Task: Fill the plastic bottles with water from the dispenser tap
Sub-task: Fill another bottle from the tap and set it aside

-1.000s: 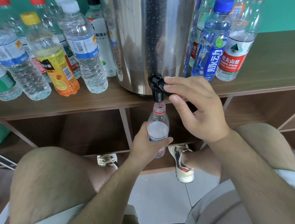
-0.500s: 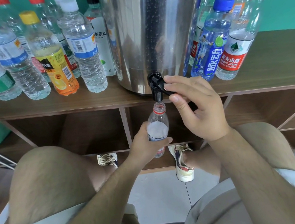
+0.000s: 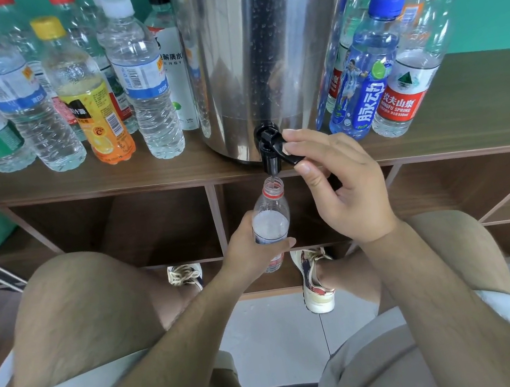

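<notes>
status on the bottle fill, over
Left hand grips bottle, uncapped, mouth under tap. Right hand pinches lever. Nothing between tap and bottle mouth.

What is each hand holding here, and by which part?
Left hand grips the uncapped bottle around its body; right hand pinches the tap lever between thumb and fingers.

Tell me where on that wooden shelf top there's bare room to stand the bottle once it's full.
The widest bare patch is the right end of the brown wooden shelf top, beyond the red-capped red-labelled bottle. A narrow strip runs along the front edge before the yellow-capped orange bottle. Either side of the steel dispenser is crowded with bottles.
</notes>
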`<state>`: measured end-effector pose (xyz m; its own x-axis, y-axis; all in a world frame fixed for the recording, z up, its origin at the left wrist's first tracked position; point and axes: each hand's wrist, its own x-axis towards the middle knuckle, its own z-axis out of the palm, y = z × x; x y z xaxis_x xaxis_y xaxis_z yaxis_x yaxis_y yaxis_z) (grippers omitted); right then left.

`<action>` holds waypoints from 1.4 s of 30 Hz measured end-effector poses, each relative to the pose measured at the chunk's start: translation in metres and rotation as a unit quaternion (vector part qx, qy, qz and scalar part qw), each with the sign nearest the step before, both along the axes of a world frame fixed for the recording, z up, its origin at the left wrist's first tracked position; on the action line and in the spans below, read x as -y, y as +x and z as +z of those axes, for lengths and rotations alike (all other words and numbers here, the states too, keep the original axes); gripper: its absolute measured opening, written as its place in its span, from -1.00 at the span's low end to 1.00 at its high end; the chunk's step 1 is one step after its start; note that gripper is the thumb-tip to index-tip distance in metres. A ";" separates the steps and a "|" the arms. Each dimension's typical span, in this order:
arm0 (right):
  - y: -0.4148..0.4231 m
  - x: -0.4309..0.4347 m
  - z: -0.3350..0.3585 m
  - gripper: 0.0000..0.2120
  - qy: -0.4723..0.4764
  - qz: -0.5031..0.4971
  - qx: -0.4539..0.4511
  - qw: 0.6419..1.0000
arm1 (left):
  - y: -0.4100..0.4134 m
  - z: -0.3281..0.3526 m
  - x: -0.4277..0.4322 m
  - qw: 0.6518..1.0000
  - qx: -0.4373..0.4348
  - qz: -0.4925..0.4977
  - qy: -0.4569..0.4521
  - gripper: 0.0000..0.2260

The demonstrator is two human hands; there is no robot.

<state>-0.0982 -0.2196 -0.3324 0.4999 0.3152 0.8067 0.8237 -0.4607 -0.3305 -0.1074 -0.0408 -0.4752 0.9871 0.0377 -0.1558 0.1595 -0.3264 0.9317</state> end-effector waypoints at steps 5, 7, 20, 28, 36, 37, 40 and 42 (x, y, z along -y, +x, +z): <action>0.002 -0.001 -0.001 -0.79 -0.004 -0.008 0.003 1.000 | -0.001 0.001 0.000 1.000 0.000 0.000 -0.004 -0.32; 0.002 -0.002 -0.001 -0.80 -0.003 -0.011 0.004 1.000 | -0.002 0.001 0.000 1.000 0.001 0.000 -0.007 -0.32; 0.002 -0.003 -0.002 -0.80 0.000 -0.020 0.006 1.000 | -0.002 0.000 -0.001 1.000 0.005 0.002 -0.016 -0.32; -0.007 -0.005 0.001 -0.80 0.011 -0.021 -0.019 1.000 | -0.001 0.000 0.000 1.000 0.002 0.004 -0.015 -0.33; -0.007 -0.005 -0.001 -0.78 0.020 -0.014 -0.031 0.999 | 0.000 0.000 0.001 1.000 0.002 -0.002 -0.020 -0.29; -0.007 -0.005 -0.001 -0.78 0.021 -0.014 -0.032 0.999 | 0.000 0.000 0.001 1.000 0.003 -0.003 -0.019 -0.29; -0.006 -0.005 -0.001 -0.78 0.022 -0.016 -0.034 0.999 | 0.001 0.000 0.002 1.000 0.003 -0.006 -0.024 -0.28; -0.006 -0.005 -0.002 -0.79 0.022 -0.017 -0.034 0.999 | 0.001 0.000 0.001 1.000 0.005 -0.006 -0.026 -0.28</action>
